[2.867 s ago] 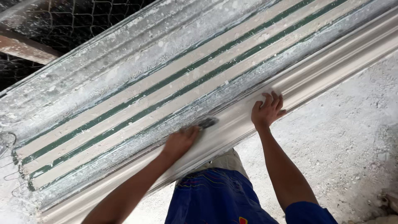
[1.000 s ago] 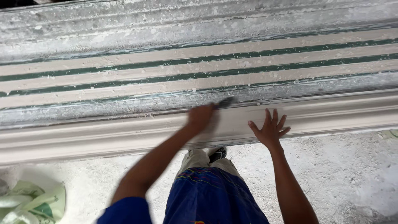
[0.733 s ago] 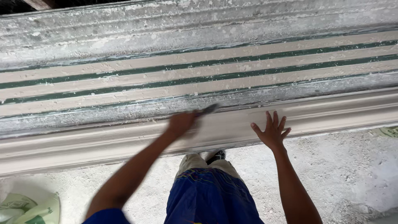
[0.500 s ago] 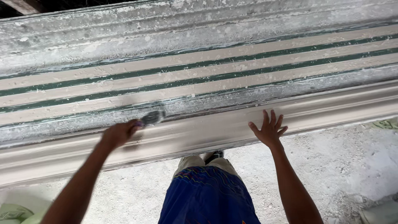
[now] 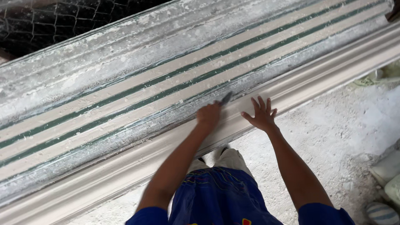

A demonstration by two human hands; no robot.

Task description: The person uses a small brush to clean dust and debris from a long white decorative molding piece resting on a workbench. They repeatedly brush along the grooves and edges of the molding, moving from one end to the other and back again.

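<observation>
A long white plaster moulding point(image 5: 316, 79) lies along the near edge of a plaster-crusted workbench point(image 5: 125, 54). My left hand point(image 5: 208, 116) grips a small flat metal scraper point(image 5: 226, 98), whose blade touches the upper edge of the moulding. My right hand point(image 5: 261, 115) rests flat on the moulding just to the right, fingers spread, holding nothing. Several cream strips with green gaps point(image 5: 175, 83) run lengthwise on the bench behind the moulding.
Wire mesh point(image 5: 50, 21) stands behind the bench at the upper left. The dusty concrete floor point(image 5: 333, 137) lies below, with pale sacks point(image 5: 389, 171) at the right edge. My blue trousers point(image 5: 216, 196) and a shoe show under the bench edge.
My left hand with the scraper swept left along the moulding and has come back right, close to my right hand. The view has tilted, so the bench now runs diagonally.
</observation>
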